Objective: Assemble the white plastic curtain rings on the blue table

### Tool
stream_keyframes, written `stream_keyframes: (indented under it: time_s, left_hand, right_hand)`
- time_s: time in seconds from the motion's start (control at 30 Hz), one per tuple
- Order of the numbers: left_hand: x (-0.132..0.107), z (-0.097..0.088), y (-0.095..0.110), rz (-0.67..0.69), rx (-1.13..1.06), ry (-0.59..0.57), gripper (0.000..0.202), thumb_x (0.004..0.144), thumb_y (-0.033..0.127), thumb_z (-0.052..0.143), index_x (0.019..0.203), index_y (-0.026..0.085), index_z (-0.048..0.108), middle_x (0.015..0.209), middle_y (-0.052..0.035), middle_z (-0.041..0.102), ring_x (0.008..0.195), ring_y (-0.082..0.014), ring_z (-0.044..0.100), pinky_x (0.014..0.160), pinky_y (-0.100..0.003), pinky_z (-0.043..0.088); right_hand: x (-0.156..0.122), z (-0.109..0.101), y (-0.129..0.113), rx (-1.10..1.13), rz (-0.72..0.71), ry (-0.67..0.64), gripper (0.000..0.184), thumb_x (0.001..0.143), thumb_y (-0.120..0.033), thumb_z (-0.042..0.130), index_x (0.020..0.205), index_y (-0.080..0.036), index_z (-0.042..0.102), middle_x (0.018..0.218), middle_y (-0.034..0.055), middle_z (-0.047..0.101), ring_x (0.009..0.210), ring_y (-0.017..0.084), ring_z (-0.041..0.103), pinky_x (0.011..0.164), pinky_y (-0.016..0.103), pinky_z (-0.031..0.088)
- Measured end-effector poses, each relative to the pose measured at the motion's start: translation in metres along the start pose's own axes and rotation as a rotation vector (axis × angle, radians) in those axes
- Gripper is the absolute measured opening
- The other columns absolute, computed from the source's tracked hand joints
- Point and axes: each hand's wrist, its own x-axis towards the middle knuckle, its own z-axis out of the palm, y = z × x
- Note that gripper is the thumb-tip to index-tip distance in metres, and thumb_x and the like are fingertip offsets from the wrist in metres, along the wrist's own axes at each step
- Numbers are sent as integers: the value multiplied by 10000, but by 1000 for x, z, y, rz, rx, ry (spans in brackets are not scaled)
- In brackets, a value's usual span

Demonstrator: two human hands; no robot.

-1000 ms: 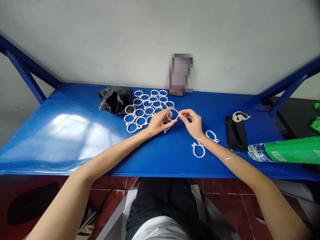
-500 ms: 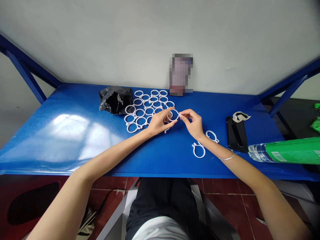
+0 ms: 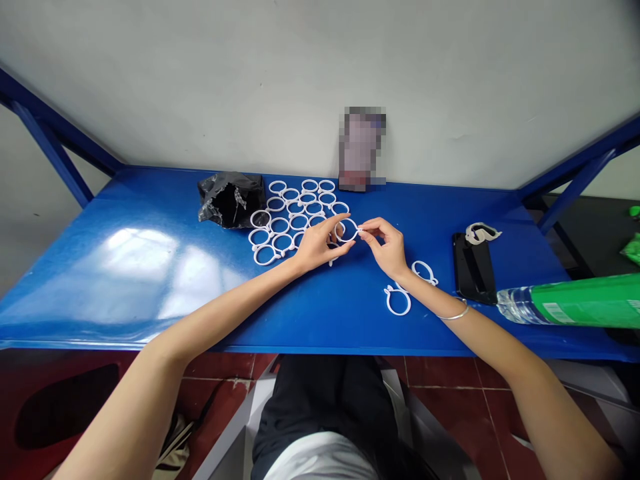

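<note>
A white plastic curtain ring (image 3: 356,235) is held between my two hands above the blue table. My left hand (image 3: 320,241) grips its left side, with thumb and forefinger curved around the ring. At the ring's right end, my right hand (image 3: 385,245) pinches the small tab or clasp between thumb and fingertips. Several similar white rings (image 3: 283,243) lie flat in a cluster behind and left of my left hand, which hides some of them. Two separate rings rest near my right forearm, one of them an open-looking ring (image 3: 399,315) with its clasp at the upper left.
A crumpled black plastic bag (image 3: 213,220) stands left of the cluster. A blurred-out phone-like object (image 3: 357,157) leans on the wall. To the right lie a black phone (image 3: 464,277), a beige strap-like item (image 3: 493,233) and a green-labelled bottle (image 3: 585,300) on the blue table (image 3: 310,320).
</note>
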Motion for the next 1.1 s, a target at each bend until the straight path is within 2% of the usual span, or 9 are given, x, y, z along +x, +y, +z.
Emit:
stream_keyframes:
  time_s: [0.27,0.67,1.1]
  left_hand:
    - [0,0,0,-40,80,31,551,872,523,624,1275,153,558,881,-37,686,661,-112,599,656,-218,508]
    - [0,3,-2,5,57,95,484,884,455,625,1251,145,565,831,-27,688,598,-94,592,613,-205,495]
    - [-1,3,-3,32,87,95,461,875,409,642,1247,148,569,804,-15,684,584,-90,586,608,-207,494]
  right_hand:
    - [0,1,2,9,-19,8,189,906,-406,644,853,-226,665,871,32,705,781,181,674,695,318,565]
    - [0,0,-4,-5,49,-33,207,901,-431,646,919,-226,671,883,31,706,760,165,668,662,291,548]
    - [0,0,-4,-18,19,-38,194,893,-422,657,899,-229,677,871,27,702,727,156,654,635,287,541]
